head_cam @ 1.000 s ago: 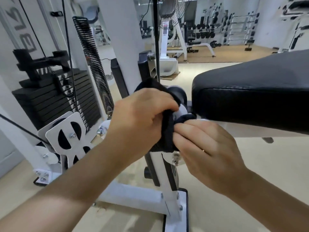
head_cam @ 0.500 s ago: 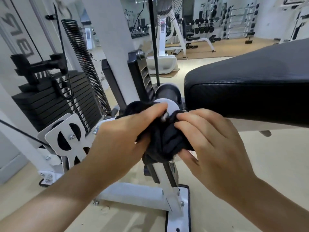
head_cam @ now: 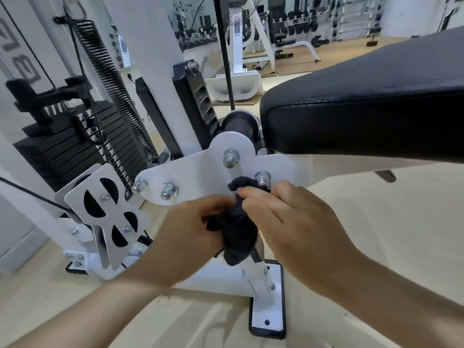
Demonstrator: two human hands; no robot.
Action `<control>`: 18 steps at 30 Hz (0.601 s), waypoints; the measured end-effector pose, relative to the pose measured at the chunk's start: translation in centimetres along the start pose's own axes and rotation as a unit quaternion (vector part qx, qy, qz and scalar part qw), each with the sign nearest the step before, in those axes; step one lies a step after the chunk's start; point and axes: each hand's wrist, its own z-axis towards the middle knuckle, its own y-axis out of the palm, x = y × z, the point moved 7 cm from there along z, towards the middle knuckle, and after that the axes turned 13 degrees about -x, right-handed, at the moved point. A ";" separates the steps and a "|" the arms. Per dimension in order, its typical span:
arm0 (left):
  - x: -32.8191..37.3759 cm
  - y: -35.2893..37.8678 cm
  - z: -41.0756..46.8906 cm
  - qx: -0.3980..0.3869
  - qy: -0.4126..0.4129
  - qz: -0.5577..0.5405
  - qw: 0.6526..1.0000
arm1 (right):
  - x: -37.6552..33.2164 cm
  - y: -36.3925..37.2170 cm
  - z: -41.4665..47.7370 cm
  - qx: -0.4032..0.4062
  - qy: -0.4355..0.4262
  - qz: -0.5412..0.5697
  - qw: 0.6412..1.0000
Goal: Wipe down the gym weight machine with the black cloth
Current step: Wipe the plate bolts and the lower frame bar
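Observation:
A bunched black cloth point(head_cam: 238, 234) hangs between both hands, just below the white bracket plate point(head_cam: 200, 172) of the weight machine. My left hand point(head_cam: 190, 237) grips the cloth's lower left side with curled fingers. My right hand point(head_cam: 288, 222) pinches the cloth's upper part, and a tip of cloth pokes up against the plate near a steel bolt point(head_cam: 262, 178). The plate carries several dome-headed bolts and sits under the black padded seat point(head_cam: 364, 106).
The black weight stack point(head_cam: 65, 146) and a coiled spring point(head_cam: 113, 91) stand at the left, beside a slotted white plate point(head_cam: 105, 217). A white upright post point(head_cam: 150, 59) rises behind. The machine's foot plate point(head_cam: 268, 302) rests on the beige floor. Other gym equipment stands far back.
Both hands and the cloth have dropped from the roller and plate top to below the plate, uncovering the white plate and its bolts. The view has moved closer.

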 end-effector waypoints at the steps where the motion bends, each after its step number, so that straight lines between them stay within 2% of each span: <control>1: 0.7 -1.1 0.0 0.020 0.022 0.034 0.999 | 0.6 0.3 -0.7 -0.005 0.016 0.016 1.000; 3: 2.7 -2.8 -0.2 0.078 0.091 0.125 0.985 | 2.8 1.7 -3.7 -0.019 0.092 0.032 0.995; 5: 4.7 -2.1 -0.7 0.095 0.165 0.197 0.962 | 4.6 2.3 -6.8 -0.015 0.171 0.071 0.983; 9: 6.9 1.4 -1.5 0.102 0.312 0.367 0.870 | 3.7 -1.7 -5.4 0.170 0.105 0.098 0.975; 11: 7.5 0.6 -1.1 0.139 0.328 0.396 0.847 | 3.5 -1.8 -3.0 0.202 0.085 0.080 0.972; 13: 7.2 -0.2 -0.3 0.143 0.311 0.414 0.844 | 3.6 -0.2 -1.8 0.178 0.095 0.068 0.977; 16: 5.0 1.1 0.4 0.039 0.260 0.412 0.872 | 3.2 4.2 -3.8 0.083 0.114 0.097 0.985; 18: 4.1 3.0 -0.3 -0.027 0.254 0.441 0.860 | 2.5 5.2 -5.8 0.038 0.119 0.129 0.984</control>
